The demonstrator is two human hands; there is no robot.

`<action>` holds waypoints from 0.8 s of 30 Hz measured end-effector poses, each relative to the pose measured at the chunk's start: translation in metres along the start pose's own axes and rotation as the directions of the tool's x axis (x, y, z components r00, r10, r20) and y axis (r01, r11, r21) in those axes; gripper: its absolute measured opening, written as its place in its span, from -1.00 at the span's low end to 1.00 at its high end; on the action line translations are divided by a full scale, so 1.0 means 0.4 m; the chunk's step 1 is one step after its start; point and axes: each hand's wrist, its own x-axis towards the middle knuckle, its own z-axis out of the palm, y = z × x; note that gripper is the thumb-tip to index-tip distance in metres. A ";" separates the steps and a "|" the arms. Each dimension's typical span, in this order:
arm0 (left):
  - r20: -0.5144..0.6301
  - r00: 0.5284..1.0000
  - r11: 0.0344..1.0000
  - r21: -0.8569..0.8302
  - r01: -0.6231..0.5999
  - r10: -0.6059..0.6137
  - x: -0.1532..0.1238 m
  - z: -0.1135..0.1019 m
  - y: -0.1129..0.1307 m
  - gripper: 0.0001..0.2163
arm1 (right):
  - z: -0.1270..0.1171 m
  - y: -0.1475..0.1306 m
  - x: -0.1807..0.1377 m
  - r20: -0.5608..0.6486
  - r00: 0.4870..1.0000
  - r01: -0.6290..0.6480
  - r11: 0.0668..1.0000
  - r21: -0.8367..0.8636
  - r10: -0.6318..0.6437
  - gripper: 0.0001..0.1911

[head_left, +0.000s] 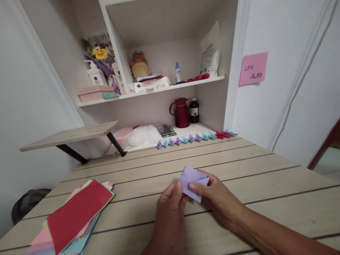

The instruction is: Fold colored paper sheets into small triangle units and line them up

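Note:
A small folded piece of purple origami paper is held up above the wooden table, between both hands. My left hand pinches its left corner between thumb and fingers. On the right side, my right hand grips it, thumb lying across the front and fingers hidden behind. Creased layers show along the paper's right edge. Beyond the hands, a row of small folded paper pieces in purple, light blue, red and pink runs along the table's back edge.
A stack of coloured paper sheets, red on top, lies at the left. A small raised wooden shelf stands behind it. White shelving holds bottles, boxes and a plush toy; a red jug sits below. A pink note hangs on the wall.

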 end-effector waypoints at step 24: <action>0.111 0.924 0.493 0.819 -0.293 0.365 0.084 -0.116 0.045 -0.78 | -0.023 0.018 0.002 0.740 0.665 0.660 -0.383 -0.646 -0.101 -0.81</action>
